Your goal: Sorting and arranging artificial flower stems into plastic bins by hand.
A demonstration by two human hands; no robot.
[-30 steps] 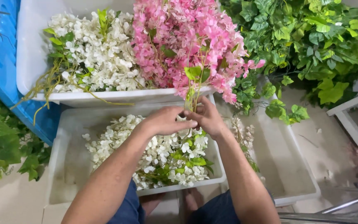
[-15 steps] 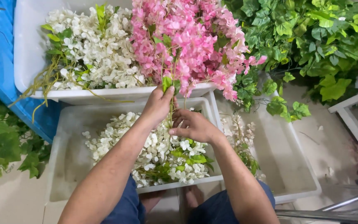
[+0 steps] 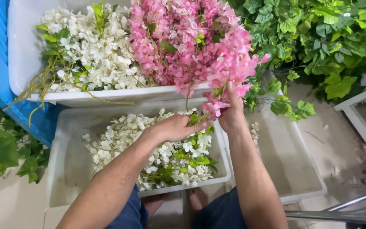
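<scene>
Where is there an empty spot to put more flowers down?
The right tray is mostly bare, between the near tray's wall and the leafy plants. The near tray has bare floor along its left and front edge, beside the white flowers. The back tray is crowded, and both hands fill the middle.

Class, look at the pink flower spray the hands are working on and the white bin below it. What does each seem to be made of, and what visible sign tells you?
Pink flower spray: probably fabric petals on plastic stems, matte; the blooms are uniform and unwilted. White bin: looks like moulded plastic, smooth and slightly glossy, with a rolled rim.
</scene>
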